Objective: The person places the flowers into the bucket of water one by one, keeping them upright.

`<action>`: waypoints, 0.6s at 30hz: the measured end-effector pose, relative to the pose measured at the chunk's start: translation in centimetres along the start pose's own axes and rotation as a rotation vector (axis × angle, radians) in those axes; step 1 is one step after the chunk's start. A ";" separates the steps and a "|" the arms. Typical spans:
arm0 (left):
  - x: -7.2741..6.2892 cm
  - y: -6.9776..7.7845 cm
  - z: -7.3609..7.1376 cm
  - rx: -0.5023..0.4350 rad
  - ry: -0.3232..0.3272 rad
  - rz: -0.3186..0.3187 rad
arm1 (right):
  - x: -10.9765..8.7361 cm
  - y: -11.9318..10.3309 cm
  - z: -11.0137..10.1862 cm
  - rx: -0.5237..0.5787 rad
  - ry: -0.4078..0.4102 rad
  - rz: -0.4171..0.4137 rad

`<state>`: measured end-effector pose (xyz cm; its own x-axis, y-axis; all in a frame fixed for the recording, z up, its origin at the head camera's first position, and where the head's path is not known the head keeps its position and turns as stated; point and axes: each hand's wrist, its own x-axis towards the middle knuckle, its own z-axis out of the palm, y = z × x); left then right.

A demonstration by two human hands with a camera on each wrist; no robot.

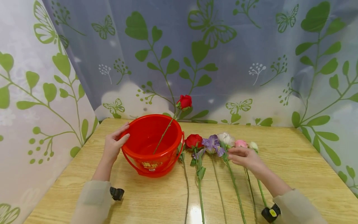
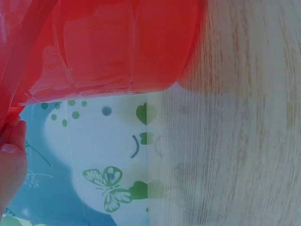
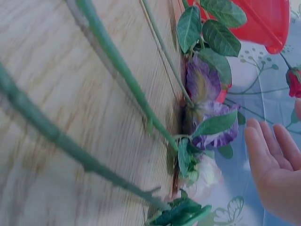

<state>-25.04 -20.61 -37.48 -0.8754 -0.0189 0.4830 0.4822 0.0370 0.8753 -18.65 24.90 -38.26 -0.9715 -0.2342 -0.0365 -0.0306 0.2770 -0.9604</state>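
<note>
Steadying the bucket, reaching among the flowers.
Head view: our left hand pinches the rim of the red bucket, left along the table's back edge, a red rose standing inside. Left wrist view: its fingertips meet the rim. Right wrist view: our right hand, fingers extended, empty; next likely calls for pinching a stem.

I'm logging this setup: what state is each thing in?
Red bucket: upright, handle lowered
Red rose in bucket: leaning
Red flower: lying on table
Purple flower: lying
White flower: lying
Pink flower: lying
Pale bud: lying
Stem beside bucket: lying, partly hidden
Left grip: touching bucket
Right grip: extended, holding nothing
</note>
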 end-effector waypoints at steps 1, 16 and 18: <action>0.0 0.0 0.0 0.002 -0.002 -0.001 | -0.1 0.0 -0.2 -0.001 0.000 0.007; 0.1 0.2 0.0 0.032 -0.002 -0.009 | -2.0 1.5 -3.8 -0.070 -0.056 0.037; 0.0 0.2 0.0 0.039 -0.002 -0.013 | -2.2 1.8 -4.3 -0.058 -0.048 0.060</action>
<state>-24.95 -20.64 -37.31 -0.8818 -0.0175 0.4713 0.4688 0.0758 0.8800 -17.56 29.89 -38.76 -0.9598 -0.2590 -0.1083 0.0128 0.3453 -0.9384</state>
